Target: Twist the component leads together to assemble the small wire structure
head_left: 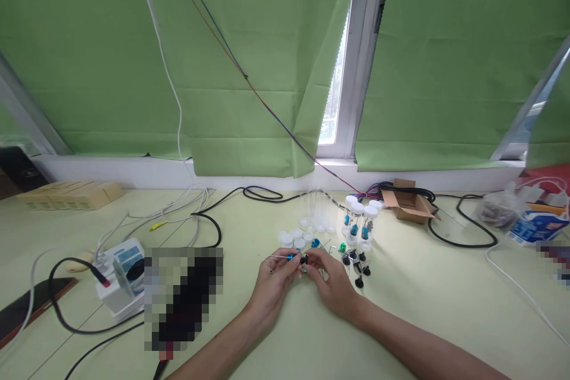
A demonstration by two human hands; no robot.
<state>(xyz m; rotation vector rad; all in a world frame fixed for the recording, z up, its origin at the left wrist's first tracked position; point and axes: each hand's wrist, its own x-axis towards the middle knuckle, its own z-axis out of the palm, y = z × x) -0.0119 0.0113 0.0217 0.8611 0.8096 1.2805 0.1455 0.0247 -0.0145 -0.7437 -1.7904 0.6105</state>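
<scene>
Both hands meet above the pale table. My left hand is closed on a small blue metallic part with a thin metal rod sticking out to the left. My right hand pinches a small black part against the blue one; whether they are joined I cannot tell. A bit of green shows below the fingertips. Just beyond lie another blue part, a green part and loose white caps. Several black knob-like pieces with metal stems lie right of my right hand.
Capped clear tubes holding blue parts stand beside uncapped clear tubes. Behind them sits an open cardboard box. Black cables cross the back. A white power strip is left; a blue-white packet is right.
</scene>
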